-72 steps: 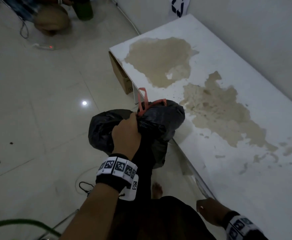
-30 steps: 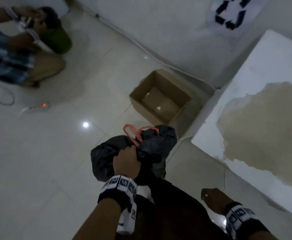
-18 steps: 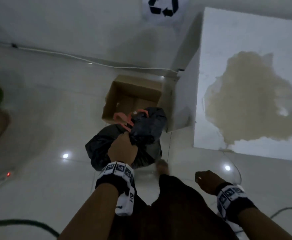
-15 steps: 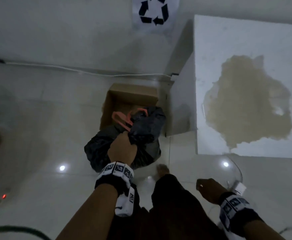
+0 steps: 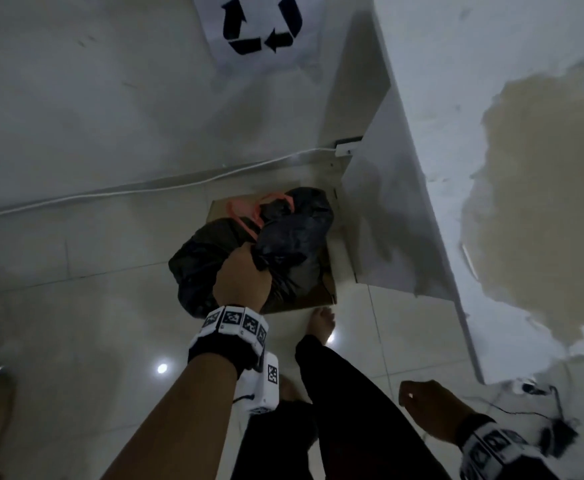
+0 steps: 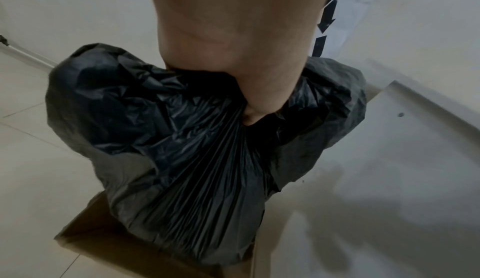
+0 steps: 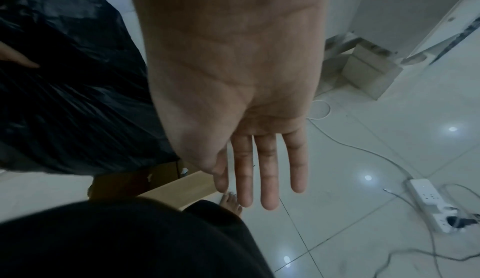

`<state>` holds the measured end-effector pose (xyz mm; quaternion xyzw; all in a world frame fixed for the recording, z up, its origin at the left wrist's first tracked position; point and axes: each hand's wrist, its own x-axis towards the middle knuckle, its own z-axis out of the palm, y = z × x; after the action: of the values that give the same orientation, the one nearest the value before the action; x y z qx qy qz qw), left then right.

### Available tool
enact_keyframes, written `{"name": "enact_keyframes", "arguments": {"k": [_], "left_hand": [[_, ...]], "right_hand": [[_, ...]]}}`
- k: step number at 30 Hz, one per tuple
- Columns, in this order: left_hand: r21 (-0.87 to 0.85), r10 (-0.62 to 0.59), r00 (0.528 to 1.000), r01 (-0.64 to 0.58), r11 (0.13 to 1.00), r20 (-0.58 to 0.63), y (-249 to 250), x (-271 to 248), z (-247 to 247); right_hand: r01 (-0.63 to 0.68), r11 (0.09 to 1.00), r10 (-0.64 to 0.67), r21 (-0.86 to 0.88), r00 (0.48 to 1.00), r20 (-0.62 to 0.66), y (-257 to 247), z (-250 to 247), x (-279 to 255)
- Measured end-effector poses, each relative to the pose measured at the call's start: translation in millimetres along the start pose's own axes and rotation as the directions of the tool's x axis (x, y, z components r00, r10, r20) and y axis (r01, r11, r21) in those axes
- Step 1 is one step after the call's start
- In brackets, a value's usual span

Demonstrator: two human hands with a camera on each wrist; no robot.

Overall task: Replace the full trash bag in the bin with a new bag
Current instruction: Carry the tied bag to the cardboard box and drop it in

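Left hand [image 5: 241, 283] grips the gathered neck of the bulging black plastic trash bag [image 5: 283, 244], hanging over the brown cardboard box [image 5: 321, 294]; soft, slippery, probably light, best held there. Right hand [image 7: 241, 118] hangs slack, empty

Pale glossy floor tiles [image 5: 76, 323] mirror small ceiling lights. A white plaster wall [image 5: 93, 98] bears a paper recycling-symbol sign [image 5: 261, 27]. A white cable [image 5: 145, 188] runs along its base. A white stained tabletop [image 5: 491, 168] stands right.
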<state>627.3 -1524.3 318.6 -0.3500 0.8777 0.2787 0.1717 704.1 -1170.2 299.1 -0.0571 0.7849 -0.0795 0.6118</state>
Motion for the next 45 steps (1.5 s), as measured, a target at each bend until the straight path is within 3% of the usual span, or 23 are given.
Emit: {"name": "enact_keyframes", "arguments": {"k": [5,15,20,23,26,28,31,34,36,38,39,40,42,43,44,45], "left_hand": [[0.027,0.006,0.995,-0.009,1.0,0.102,-17,51,29],[0.092,0.035,0.952,-0.065,0.994,0.304,-38,131,95],[0.002,0.163,0.88,-0.183,0.983,0.445,-59,160,134],[0.061,0.144,0.833,-0.207,0.976,0.534,-81,166,153],[0.051,0.111,0.87,-0.154,0.987,0.48,-101,167,156],[0.033,0.146,0.879,-0.181,0.983,0.453,-112,168,155],[0.202,0.071,0.897,-0.174,0.964,0.435,-117,167,146],[0.379,-0.026,0.89,-0.167,0.91,0.455,-119,164,152],[0.37,-0.015,0.828,-0.234,0.899,0.56,-123,167,169],[0.299,0.005,0.758,-0.264,0.917,0.652,-135,172,190],[0.247,0.047,0.761,-0.267,0.932,0.647,-139,175,197],[0.207,0.101,0.809,-0.267,0.941,0.579,-141,177,202],[0.283,0.142,0.959,-0.211,0.936,0.245,-149,181,210],[0.33,0.092,0.993,-0.112,0.937,0.078,-156,182,211],[0.349,0.004,1.0,0.001,0.937,-0.014,-163,184,211],[0.353,-0.106,0.994,0.108,0.929,-0.026,-171,186,213]], "right_hand": [[0.045,0.998,-0.046,0.034,0.999,0.004,-48,-19,43],[0.011,0.983,0.002,0.181,0.997,-0.075,-112,-44,142],[0.043,0.972,-0.01,0.233,0.99,-0.143,-124,-46,195],[0.054,0.958,-0.014,0.283,0.99,-0.143,-126,-43,221],[0.047,0.954,-0.009,0.295,0.992,-0.127,-126,-40,232],[0.036,0.951,-0.001,0.308,0.994,-0.114,-124,-38,237],[0.05,0.935,0.007,0.352,0.987,-0.159,-122,-36,251],[0.225,0.83,-0.044,0.511,0.938,-0.342,-141,-42,268],[0.376,0.779,-0.075,0.501,0.85,-0.521,-159,-52,285],[0.411,0.793,-0.103,0.45,0.818,-0.566,-177,-62,303],[0.401,0.816,-0.131,0.416,0.83,-0.542,-184,-64,314],[0.376,0.855,-0.155,0.357,0.842,-0.516,-188,-64,325],[0.299,0.927,-0.164,0.225,0.865,-0.474,-191,-59,350],[0.253,0.948,-0.144,0.195,0.883,-0.446,-191,-54,362],[0.201,0.964,-0.115,0.174,0.906,-0.408,-189,-51,372],[0.133,0.981,-0.075,0.143,0.931,-0.358,-186,-49,380]]}}
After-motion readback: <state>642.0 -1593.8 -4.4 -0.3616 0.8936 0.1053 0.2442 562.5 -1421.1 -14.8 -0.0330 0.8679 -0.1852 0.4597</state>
